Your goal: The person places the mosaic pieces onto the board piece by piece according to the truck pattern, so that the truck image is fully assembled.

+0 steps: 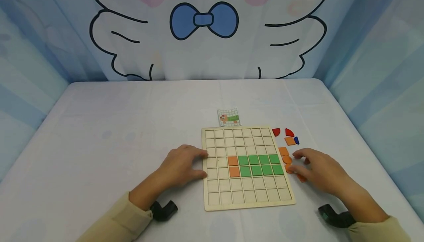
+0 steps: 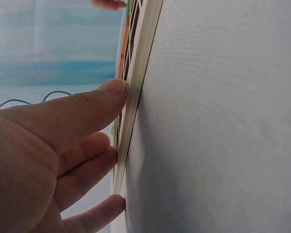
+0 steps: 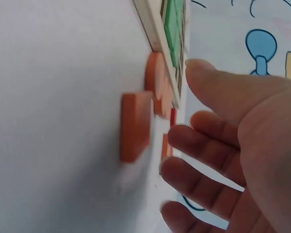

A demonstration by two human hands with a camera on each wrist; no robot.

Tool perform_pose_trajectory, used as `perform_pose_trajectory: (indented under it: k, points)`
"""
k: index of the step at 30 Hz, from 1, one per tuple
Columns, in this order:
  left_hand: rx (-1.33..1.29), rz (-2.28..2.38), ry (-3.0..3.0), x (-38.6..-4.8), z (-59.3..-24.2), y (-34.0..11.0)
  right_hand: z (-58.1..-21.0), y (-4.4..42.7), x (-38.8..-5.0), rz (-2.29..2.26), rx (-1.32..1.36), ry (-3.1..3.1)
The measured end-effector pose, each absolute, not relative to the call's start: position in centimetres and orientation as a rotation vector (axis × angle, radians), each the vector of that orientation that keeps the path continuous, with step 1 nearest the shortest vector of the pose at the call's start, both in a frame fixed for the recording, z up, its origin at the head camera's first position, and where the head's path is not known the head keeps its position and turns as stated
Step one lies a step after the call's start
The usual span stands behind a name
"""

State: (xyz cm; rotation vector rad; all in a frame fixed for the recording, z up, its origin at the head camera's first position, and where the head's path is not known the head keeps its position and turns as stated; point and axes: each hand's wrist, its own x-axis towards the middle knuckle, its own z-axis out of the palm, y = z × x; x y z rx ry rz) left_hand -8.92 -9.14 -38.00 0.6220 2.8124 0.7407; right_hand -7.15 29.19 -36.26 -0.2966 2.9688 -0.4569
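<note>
The fingertips and thumb of my left hand touch the left edge of a wooden grid board. Set in its cells are two rows of green squares, with two orange squares at their left end. Beyond the board's right edge, my right hand hovers with fingers bent loosely and parted, holding nothing. Close to its fingertips lie orange discs, a loose orange square and another orange piece, partly hidden from the head view by the hand.
Two red rounded-edge pieces, another orange square and a small blue piece lie off the board's upper right corner. A picture card with a gridded figure lies behind the board. A white cloth covers the table.
</note>
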Motion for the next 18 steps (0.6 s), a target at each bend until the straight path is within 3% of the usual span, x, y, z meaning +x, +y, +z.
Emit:
perform_pose_trajectory:
  k: [18]
  points:
    - [0.603, 0.722, 2.806, -9.0, -38.0, -9.0, -36.2, 30.9, -6.7, -0.476, -0.338, 2.827]
